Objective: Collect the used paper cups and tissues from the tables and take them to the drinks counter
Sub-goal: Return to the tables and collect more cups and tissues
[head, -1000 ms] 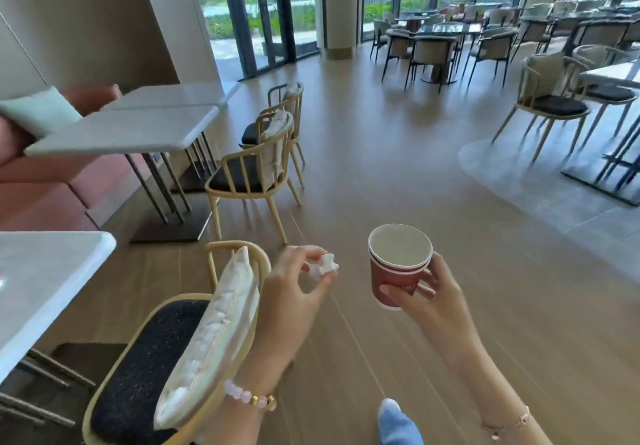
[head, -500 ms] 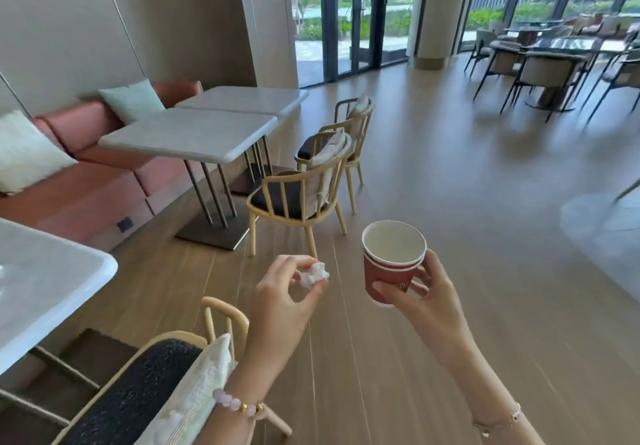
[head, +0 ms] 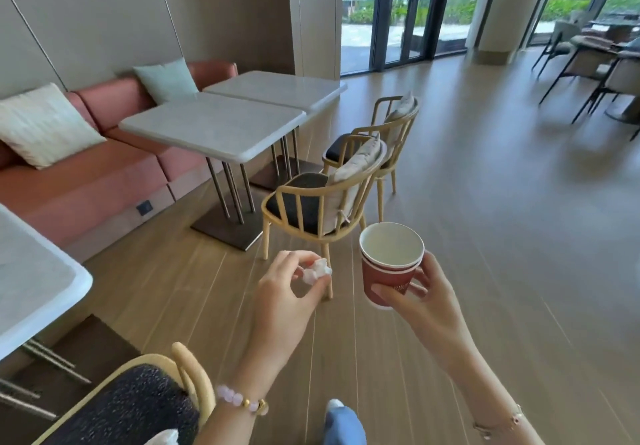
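My right hand (head: 426, 302) holds a red paper cup (head: 389, 268) upright at centre right; it looks like two cups stacked, and the white inside seems empty. A small crumpled white tissue (head: 317, 271) is pinched between the thumb and fingertips of my left hand (head: 289, 299), just left of the cup. Both hands are held out over the wooden floor.
Two grey tables (head: 214, 125) stand ahead on the left against a pink bench (head: 90, 181) with cushions. Two wooden chairs (head: 311, 205) stand beside them. Another table edge (head: 41, 281) and chair (head: 138, 406) are close at my left. More seating (head: 595, 63) is far right.
The view has swung left, bringing the bench and grey tables toward the centre and the far dining area out of frame. Both hands keep their hold on the tissue and cup.
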Available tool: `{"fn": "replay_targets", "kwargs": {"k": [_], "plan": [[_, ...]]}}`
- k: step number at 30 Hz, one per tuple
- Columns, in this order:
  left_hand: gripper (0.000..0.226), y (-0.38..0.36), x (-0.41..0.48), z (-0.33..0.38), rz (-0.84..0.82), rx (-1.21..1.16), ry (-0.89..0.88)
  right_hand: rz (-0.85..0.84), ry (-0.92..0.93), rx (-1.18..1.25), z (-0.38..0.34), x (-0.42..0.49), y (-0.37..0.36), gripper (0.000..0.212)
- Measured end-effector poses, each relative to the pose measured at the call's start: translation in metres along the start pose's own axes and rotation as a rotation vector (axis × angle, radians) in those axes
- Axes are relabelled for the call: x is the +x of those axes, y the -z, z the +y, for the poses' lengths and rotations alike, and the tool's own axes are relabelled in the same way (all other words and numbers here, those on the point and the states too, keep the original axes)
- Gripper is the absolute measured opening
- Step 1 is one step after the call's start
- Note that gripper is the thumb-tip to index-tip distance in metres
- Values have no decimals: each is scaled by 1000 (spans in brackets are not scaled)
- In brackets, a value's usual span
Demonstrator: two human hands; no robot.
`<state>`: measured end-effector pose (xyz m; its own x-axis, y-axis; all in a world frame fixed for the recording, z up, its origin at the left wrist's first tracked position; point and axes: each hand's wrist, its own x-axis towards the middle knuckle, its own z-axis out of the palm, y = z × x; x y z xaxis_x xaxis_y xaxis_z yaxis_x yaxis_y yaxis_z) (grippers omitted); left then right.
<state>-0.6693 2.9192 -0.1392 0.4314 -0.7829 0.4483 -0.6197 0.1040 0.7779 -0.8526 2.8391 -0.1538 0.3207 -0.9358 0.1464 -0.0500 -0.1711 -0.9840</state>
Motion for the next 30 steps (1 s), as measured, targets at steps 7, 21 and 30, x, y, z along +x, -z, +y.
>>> {"fn": "replay_targets", "kwargs": {"k": [7,21,30], "plan": [[16,-34,111,-46,78,24,37,-79,23,-35,12,141,-15,65],[22,12,231,-124,360,264,202,-454,114,-5,17,330,-149,69],[24,60,297,-189,579,389,420,-740,169,25,21,438,-282,69]]}}
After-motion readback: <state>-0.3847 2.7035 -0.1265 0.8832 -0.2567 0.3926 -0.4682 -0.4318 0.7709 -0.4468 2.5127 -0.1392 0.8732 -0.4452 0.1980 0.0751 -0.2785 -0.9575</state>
